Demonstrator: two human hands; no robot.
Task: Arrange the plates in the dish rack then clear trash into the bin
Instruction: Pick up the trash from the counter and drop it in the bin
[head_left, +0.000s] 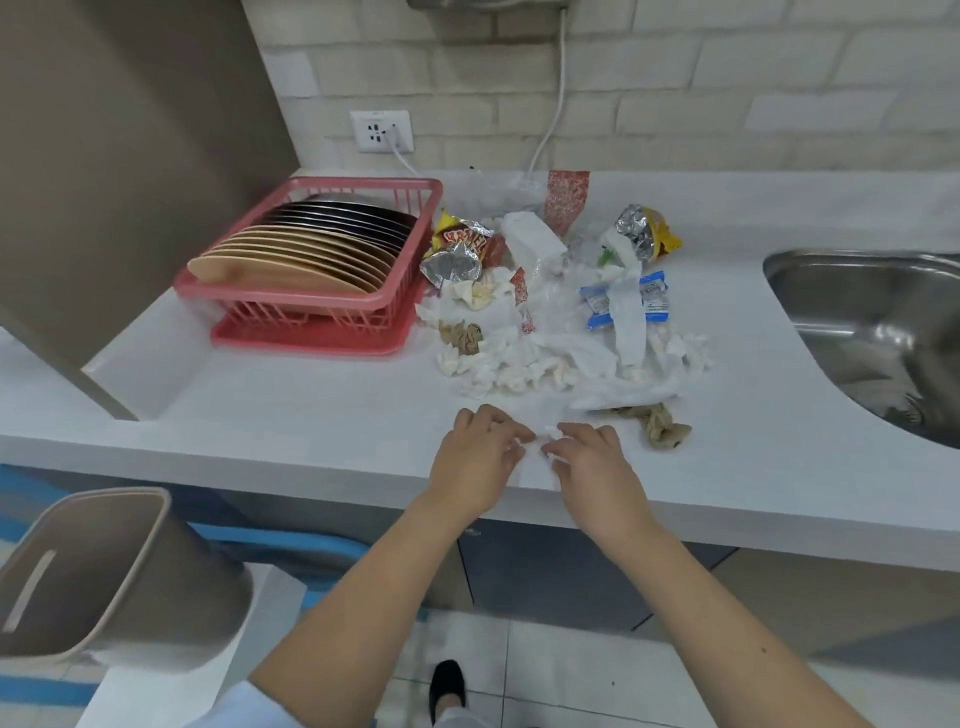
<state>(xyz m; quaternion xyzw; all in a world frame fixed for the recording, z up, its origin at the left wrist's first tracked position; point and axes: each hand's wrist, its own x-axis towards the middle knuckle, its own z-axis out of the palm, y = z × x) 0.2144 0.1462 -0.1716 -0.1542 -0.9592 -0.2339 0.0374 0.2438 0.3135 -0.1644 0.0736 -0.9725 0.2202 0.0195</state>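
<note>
Floor tiles showed at the bottom of the view, with a black shoe (447, 686) on them and a grey bin (104, 582) standing to the left, below the counter edge. Both forearms reached up from there onto the near part of the white counter (260, 395). The left hand (475, 457) and the right hand (592, 462) lay close together, knuckles up, fingers curled and meeting over small scraps of white tissue (545, 439) at the counter's front; each seemed to pinch a bit of that paper, though the scraps were small and partly covered by the fingers. Just beyond the right hand lay a crumpled brown paper wad (662, 428). Farther back spread the heap of trash (550, 332): torn white napkins, another brown wad, a blue and white wrapper (597, 306) under a strip of tissue, a yellow and red foil snack bag (460, 249) on the left and a second foil bag (644, 236) on the right. Left of the heap stood the pink dish rack (311, 291) on its tray, holding plates (311, 244) on edge in a row, tan ones nearer and dark ones behind. At the right edge sat a steel sink (872, 322). Behind everything rose a pale brick wall with a socket (382, 130) and a white cable (556, 104).
</note>
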